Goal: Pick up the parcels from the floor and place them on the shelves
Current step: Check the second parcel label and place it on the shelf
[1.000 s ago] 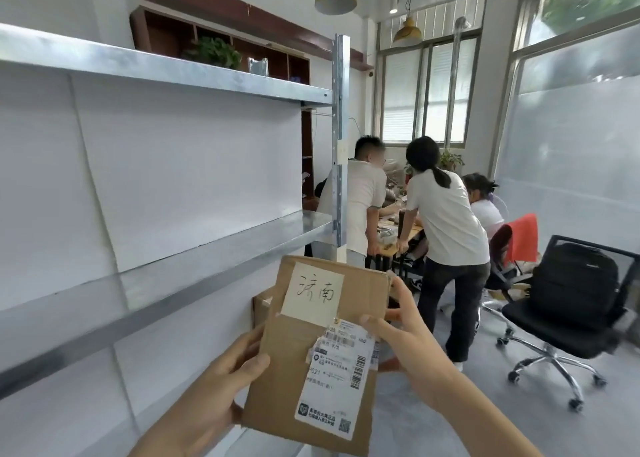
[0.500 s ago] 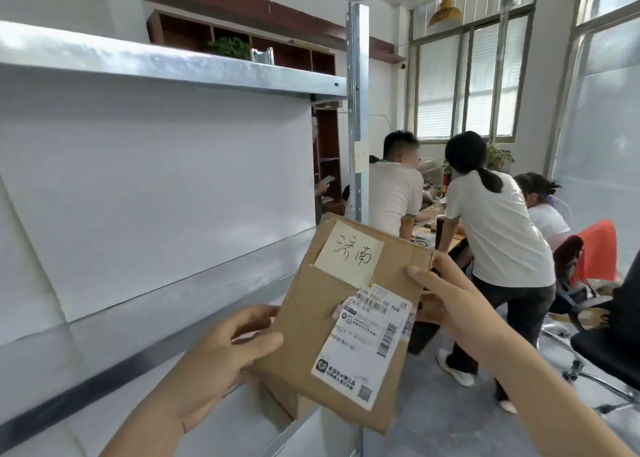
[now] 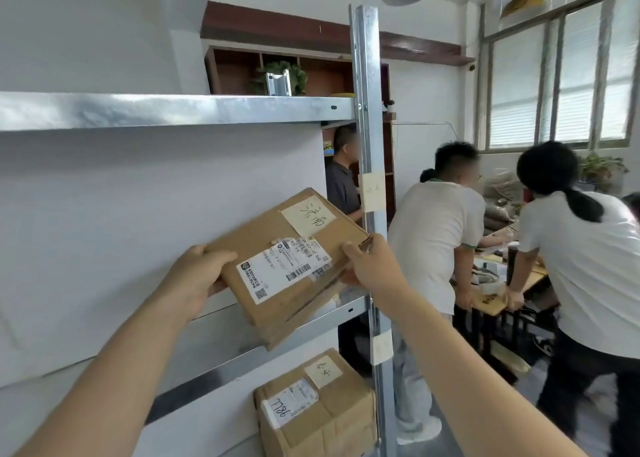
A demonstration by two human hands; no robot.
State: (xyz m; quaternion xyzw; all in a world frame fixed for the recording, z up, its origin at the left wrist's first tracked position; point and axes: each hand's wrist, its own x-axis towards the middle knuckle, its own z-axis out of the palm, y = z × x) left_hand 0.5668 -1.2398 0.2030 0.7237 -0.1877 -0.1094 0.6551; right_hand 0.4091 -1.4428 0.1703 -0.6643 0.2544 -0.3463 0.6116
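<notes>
Flat cardboard parcel (image 3: 277, 262) sits mid-frame, tilted, far corner over the middle shelf (image 3: 301, 328), near corner hanging off in front of its edge. Left hand (image 3: 197, 276) grasps the left edge, fingers curled over it; right hand (image 3: 372, 266) pinches the right corner, close by the upright post (image 3: 367, 193). Risks, as I judge: right corner or knuckles clip the post on the push in; let go too early at this tilt and it slides off the lip, likely down onto the box (image 3: 318, 404) on the lower shelf. Needs levelling first.
</notes>
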